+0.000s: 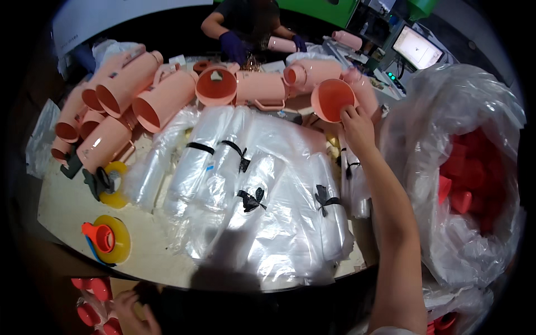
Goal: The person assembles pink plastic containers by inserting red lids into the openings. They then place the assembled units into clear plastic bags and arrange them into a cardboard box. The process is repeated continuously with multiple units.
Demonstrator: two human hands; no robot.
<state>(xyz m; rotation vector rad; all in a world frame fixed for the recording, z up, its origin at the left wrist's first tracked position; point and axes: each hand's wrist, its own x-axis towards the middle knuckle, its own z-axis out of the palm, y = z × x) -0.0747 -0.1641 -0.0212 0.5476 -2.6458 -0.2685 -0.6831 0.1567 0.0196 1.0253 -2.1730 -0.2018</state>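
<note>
Right hand (pixel 359 129) pinches rim of pink jug (pixel 330 97), just past clear bags (pixel 290 218) | left hand (pixel 134 315) by red caps (pixel 102 289), grip can't tell | step: likely jug pick-up | next calls for firm pinch

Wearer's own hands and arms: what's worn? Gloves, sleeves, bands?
No gloves seen on the left hand or right hand. Right forearm uncovered, no band visible; pale sleeve edge below. Left sleeve out of view.

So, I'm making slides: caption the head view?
Right hand at the rim of a pink container, beyond black-tied clear plastic rolls.
</note>
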